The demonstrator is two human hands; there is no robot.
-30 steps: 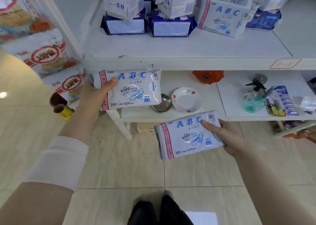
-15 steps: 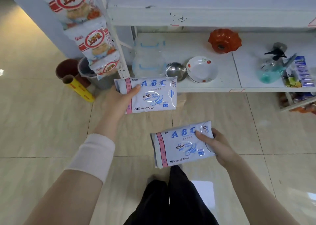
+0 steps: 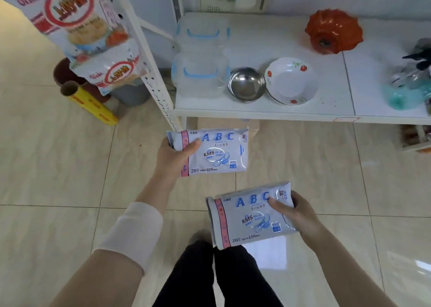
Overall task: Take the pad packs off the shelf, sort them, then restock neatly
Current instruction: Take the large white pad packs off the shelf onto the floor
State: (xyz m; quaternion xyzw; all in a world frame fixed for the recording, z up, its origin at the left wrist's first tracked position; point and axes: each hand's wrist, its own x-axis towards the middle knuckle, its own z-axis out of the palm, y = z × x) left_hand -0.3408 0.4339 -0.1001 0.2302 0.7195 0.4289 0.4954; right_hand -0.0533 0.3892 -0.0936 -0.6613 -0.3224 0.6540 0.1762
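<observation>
I hold two identical pale grey pad packs printed with blue "ABC" letters and a pink side strip. My left hand [image 3: 173, 156] grips the left end of the upper pack [image 3: 215, 153], thumb on its front, just below the low shelf's front edge. My right hand [image 3: 295, 213] grips the right end of the lower pack [image 3: 248, 218], held above my dark trousers over the tiled floor. Both packs face up and lie roughly level. The shelf with the other pad packs is out of view above.
The low white shelf [image 3: 261, 114] carries clear lidded boxes [image 3: 200, 57], a steel bowl [image 3: 247, 83], a flowered white dish [image 3: 290, 83], an orange mould [image 3: 333, 30] and a spray bottle [image 3: 410, 83]. Snack bags [image 3: 88, 31] hang on the left upright; a yellow roll [image 3: 93, 104] and pots stand on the floor.
My view has tilted further down and closer to the floor. Both hands, still holding their packs, have lowered from shelf height to below the low shelf's edge.
</observation>
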